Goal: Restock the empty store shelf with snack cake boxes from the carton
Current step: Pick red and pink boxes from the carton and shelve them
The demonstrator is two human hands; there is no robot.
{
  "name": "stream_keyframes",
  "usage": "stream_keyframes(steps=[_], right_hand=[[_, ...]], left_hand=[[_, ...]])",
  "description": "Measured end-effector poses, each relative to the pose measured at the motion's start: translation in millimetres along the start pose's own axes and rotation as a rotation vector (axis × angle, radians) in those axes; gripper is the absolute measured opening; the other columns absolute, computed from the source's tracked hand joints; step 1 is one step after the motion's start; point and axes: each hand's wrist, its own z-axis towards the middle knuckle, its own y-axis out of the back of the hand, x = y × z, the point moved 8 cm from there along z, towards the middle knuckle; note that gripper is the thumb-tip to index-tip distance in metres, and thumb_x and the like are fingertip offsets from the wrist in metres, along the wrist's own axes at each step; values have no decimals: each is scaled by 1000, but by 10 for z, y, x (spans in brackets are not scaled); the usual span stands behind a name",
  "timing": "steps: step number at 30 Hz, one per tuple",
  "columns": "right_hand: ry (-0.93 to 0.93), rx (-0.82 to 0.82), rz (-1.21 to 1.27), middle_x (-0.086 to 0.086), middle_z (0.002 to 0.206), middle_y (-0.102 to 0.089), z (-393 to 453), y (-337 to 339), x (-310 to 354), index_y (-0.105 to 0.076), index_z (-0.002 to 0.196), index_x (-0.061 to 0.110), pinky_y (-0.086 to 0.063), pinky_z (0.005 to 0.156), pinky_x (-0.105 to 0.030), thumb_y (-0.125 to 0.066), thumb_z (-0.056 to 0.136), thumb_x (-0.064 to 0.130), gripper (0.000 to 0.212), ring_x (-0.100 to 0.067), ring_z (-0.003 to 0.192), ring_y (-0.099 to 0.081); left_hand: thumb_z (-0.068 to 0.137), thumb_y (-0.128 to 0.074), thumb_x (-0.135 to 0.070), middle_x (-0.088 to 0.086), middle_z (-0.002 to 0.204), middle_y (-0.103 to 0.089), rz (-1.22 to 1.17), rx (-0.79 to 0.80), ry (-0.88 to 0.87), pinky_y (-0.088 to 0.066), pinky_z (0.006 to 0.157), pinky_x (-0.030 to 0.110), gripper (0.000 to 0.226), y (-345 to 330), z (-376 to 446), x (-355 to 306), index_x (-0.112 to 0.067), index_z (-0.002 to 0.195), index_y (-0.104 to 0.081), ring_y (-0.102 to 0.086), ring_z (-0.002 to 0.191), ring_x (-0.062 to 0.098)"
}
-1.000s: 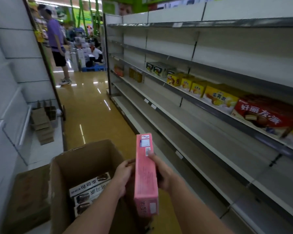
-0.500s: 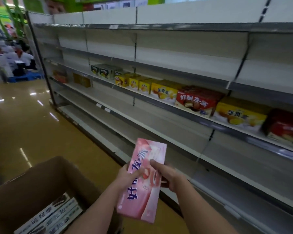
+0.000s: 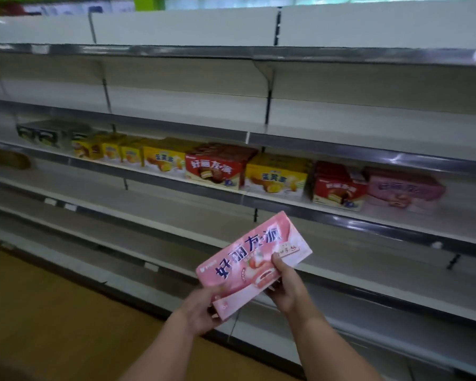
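The store shelving unit [image 3: 341,122] fills most of the frame, its grey-white tiers running from upper left to lower right. The tier across mid-frame carries a row of snack cake boxes. From left: dark boxes [image 3: 39,134], blurred and unreadable; small yellow boxes [image 3: 116,151]; a yellow box [image 3: 164,160] printed 蛋黄派; a red box [image 3: 214,169] printed 好丽友·派 with a chocolate pie picture; a second yellow 蛋黄派 box [image 3: 276,178]; a second red box [image 3: 338,189]; a pink box on the shelf [image 3: 403,191], its lettering blurred. A brown floor [image 3: 52,312] occupies the lower left.

The held pink box [image 3: 252,255] is in the lower centre of the frame, in front of the lower tiers, tilted with its right end raised. Its face reads 好丽友·派 in blue. The left hand [image 3: 204,309] grips its lower left end. The right hand [image 3: 285,285] grips its lower edge, thumb on the printed face.
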Motion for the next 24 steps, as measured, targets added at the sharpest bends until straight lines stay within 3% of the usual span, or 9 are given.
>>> stream_keyframes(steps=[1,3,5,7,9,15,18,20,24], right_hand=[[35,-45,-29,-19,103,-68,21,195,161,-54,123,7,-55,68,-41,-59,92,15,32,-31,83,-66],[106,-194,-67,-22,109,-66,18,655,525,-44,131,6,-56,59,-37,-63,87,2,48,-32,82,-67],[151,-306,-65,-23,114,-63,9,1076,835,-34,138,9,-56,59,-38,-66,82,-6,67,-35,86,-66],[166,-335,-145,-22,109,-66,-14,1377,1073,-44,131,3,-57,69,-43,-66,78,-10,58,-36,87,-67],[181,-408,-209,-19,105,-67,-37,1706,1252,-51,119,3,-56,81,-51,-68,76,-10,48,-37,90,-67],[269,-532,-330,-13,106,-65,-129,2426,1827,-48,118,4,-52,91,-49,-72,75,-6,51,-31,97,-64],[323,-617,-333,-10,103,-59,-202,2781,2130,-42,111,8,-48,86,-40,-69,78,-8,46,-27,96,-58],[324,-662,-346,-9,105,-58,-182,3010,2244,-41,108,13,-46,87,-39,-72,77,-3,46,-27,98,-57],[306,-838,-588,-7,111,-63,-107,3429,2485,-46,99,28,-45,94,-54,-79,63,30,49,-32,107,-56]], left_hand=[[61,-76,-8,18,100,-69,0,22,-29,-54,72,43,58,-160,55,-25,-8,117,-59,-62,90,33],[61,-75,0,17,101,-71,18,57,-86,-53,81,50,61,-448,172,-88,-10,119,-58,-63,94,35],[71,-71,6,17,101,-71,77,55,-113,-53,84,52,52,-721,294,-131,-10,117,-56,-65,91,36],[77,-67,9,15,100,-70,147,64,-123,-57,68,44,47,-1065,427,-137,-11,117,-52,-67,82,32],[77,-68,7,14,101,-68,234,56,-125,-55,62,39,49,-1409,584,-127,-9,119,-46,-67,80,30],[79,-70,3,15,113,-61,345,41,-229,-54,85,45,57,-2284,984,-87,-11,120,-34,-64,97,31],[80,-71,-5,11,117,-59,428,75,-284,-51,92,46,53,-2742,1145,7,-17,119,-36,-60,102,28],[78,-73,-13,11,124,-53,496,77,-321,-49,95,46,54,-2985,1240,53,-20,120,-40,-57,107,27],[78,-74,-16,8,125,-53,578,66,-352,-45,101,48,52,-3478,1462,55,-23,122,-47,-56,109,25]])
